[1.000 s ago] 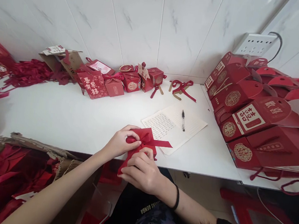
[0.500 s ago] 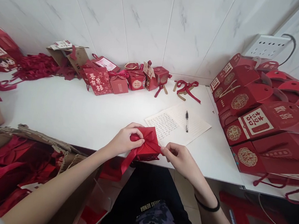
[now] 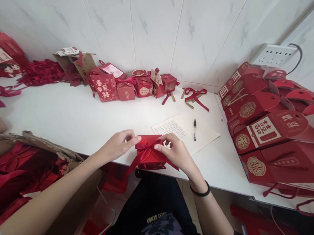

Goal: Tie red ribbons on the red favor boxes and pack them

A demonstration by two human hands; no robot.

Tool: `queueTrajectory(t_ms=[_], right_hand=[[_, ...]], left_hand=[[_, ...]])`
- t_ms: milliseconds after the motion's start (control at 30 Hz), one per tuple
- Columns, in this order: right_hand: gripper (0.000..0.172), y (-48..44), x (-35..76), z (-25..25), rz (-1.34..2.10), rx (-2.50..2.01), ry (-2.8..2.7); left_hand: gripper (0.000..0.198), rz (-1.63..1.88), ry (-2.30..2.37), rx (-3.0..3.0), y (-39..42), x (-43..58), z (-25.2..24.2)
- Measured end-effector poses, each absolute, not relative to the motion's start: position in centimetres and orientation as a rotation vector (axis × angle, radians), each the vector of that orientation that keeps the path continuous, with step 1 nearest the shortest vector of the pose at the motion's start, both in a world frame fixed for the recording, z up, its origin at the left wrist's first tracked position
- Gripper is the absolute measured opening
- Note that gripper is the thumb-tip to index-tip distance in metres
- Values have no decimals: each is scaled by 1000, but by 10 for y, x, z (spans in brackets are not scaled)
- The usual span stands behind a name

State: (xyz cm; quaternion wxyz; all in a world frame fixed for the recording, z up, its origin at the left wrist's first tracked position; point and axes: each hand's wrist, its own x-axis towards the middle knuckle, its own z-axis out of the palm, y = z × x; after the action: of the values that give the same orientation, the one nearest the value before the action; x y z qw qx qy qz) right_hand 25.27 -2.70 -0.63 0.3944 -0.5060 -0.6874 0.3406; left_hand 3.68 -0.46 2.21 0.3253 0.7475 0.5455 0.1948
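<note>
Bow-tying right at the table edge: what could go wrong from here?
The small red box sits at the front edge of the table; a tug could tip it off. Left hand and right hand pinch the ribbon; uneven pull may loosen the bow. Its tail hangs below the edge and might snag.

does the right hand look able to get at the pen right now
Probably yes: the pen lies on the paper just beyond the right hand, nothing between, though that hand pinches the ribbon.

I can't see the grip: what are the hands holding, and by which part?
Left hand and right hand each pinch the red ribbon atop the small red box, at opposite sides.
</note>
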Motion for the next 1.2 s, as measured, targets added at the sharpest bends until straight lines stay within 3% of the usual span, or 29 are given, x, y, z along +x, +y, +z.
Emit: queueTrajectory(t_ms=[133,367,833,967,1033,1100,1200], right_hand=[[30,-30,239,-13,811,-1395,-1617],[35,-37,239,-18,803,-1430,-1480],[43,-38,240,-41,1217,-1109,-1002],[38,-37,253,-42,1126,-1180,-1098],[34,-37,267,-42,1042,-1223,-1112],[34,-37,282,-43,933,-1306,-1088],[36,-38,297,-41,832,-1409,-1123]], left_hand=[[42,339,1418,1924,-12,43,25],[37,591,1433,1866,-18,56,5],[31,780,1440,1924,-27,69,-18],[31,728,1411,1852,-20,65,-13],[24,846,1428,1889,-16,62,-7],[30,958,1481,1955,-14,60,1],[35,653,1596,1944,-14,58,13]])
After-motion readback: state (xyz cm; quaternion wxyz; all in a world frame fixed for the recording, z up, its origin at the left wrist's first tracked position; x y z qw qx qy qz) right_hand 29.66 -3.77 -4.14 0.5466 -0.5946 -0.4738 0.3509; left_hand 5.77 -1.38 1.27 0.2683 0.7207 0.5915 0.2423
